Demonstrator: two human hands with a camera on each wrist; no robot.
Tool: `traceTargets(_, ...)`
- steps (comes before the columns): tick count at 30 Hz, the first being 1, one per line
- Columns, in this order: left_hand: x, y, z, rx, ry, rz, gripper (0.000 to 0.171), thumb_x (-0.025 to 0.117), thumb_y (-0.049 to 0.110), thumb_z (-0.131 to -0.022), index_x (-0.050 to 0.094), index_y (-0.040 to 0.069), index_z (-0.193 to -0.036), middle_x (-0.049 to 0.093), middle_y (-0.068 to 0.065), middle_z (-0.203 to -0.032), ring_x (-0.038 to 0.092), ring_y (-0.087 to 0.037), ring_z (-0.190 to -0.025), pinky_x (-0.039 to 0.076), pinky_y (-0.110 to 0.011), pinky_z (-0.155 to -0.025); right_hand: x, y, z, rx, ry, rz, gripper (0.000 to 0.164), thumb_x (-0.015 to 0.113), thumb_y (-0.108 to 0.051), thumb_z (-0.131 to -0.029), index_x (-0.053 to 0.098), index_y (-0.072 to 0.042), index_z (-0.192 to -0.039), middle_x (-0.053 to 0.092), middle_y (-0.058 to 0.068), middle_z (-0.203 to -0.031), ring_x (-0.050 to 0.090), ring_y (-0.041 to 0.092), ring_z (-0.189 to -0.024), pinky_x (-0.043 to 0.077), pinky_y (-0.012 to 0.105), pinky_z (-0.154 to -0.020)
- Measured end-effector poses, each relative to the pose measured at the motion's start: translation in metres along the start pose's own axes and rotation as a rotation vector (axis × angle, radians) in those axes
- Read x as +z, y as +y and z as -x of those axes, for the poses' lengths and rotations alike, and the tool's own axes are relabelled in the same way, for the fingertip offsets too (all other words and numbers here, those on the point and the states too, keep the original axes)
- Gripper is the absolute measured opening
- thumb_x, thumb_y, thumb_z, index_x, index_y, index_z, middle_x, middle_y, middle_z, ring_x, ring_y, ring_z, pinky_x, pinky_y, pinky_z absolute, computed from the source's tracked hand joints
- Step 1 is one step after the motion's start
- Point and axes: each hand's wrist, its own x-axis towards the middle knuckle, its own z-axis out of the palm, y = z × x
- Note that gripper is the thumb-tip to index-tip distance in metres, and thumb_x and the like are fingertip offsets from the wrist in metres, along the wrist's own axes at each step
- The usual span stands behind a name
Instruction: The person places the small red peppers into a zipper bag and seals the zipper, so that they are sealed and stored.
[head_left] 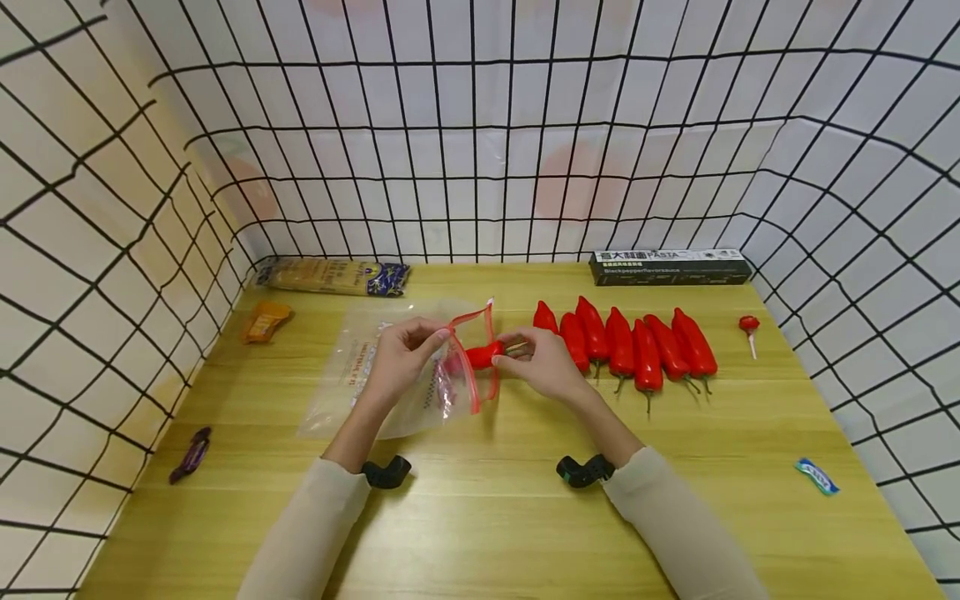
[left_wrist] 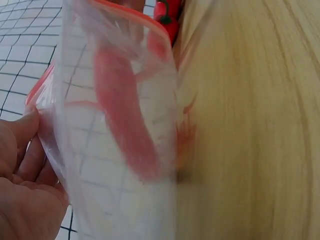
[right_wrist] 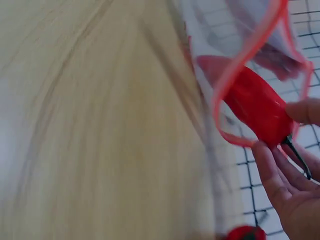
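Observation:
My left hand [head_left: 406, 353] pinches the rim of a clear zip bag [head_left: 337, 400] that has a red-edged mouth, held open toward the right. A red pepper [right_wrist: 257, 107] is partly inside that mouth, tip first; its body shows through the plastic in the left wrist view. The thumb and fingers of my right hand [head_left: 546, 363] grip the pepper at its stem end, and the green stem sticks out between them. Right of this hand, several red peppers [head_left: 621, 342] lie side by side on the table, stems toward me.
A pasta packet [head_left: 322, 277] lies at the back left, a black pasta box [head_left: 671, 268] at the back right. An orange wrapper [head_left: 266, 322] and a purple candy [head_left: 191, 455] are on the left; a lollipop [head_left: 749, 324] and a blue-green candy [head_left: 817, 477] on the right. Black grid netting surrounds the wooden table [head_left: 487, 517].

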Motion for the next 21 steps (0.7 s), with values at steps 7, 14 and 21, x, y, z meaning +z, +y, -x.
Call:
traceTargets(7, 0.003, -0.002, -0.001, -0.041, -0.023, 0.028, 0.025, 0.068, 0.033, -0.090, 0.073, 0.012, -0.103, 0.075, -0.003, -0.100, 0.070, -0.016, -0.091, 0.056, -0.023, -0.078, 0.030, 0.002, -0.018, 0.064, 0.108, 0.024, 0.034, 0.075, -0.039, -0.085, 0.068, -0.012, -0.105, 0.073, 0.002, -0.099, 0.069, 0.016, -0.090, 0.058, 0.031, -0.077)
traceTargets(14, 0.006, -0.007, -0.003, -0.089, 0.004, 0.040, 0.021, 0.067, 0.022, -0.093, 0.072, 0.005, -0.103, 0.074, -0.008, -0.098, 0.069, -0.023, -0.090, 0.057, -0.026, -0.078, 0.022, -0.001, -0.009, 0.149, 0.093, 0.025, 0.043, 0.056, -0.051, -0.095, 0.061, -0.017, -0.122, 0.065, 0.002, -0.114, 0.064, 0.021, -0.105, 0.054, 0.040, -0.089)
traceTargets(21, 0.005, -0.008, -0.002, -0.104, 0.020, 0.083, 0.027, 0.068, 0.034, -0.090, 0.072, 0.011, -0.104, 0.073, -0.004, -0.104, 0.067, -0.026, -0.101, 0.055, -0.030, -0.091, 0.004, -0.017, 0.013, 0.130, 0.012, -0.272, 0.054, 0.038, -0.044, -0.104, 0.047, -0.001, -0.135, 0.056, 0.023, -0.130, 0.060, 0.039, -0.114, 0.050, 0.047, -0.099)
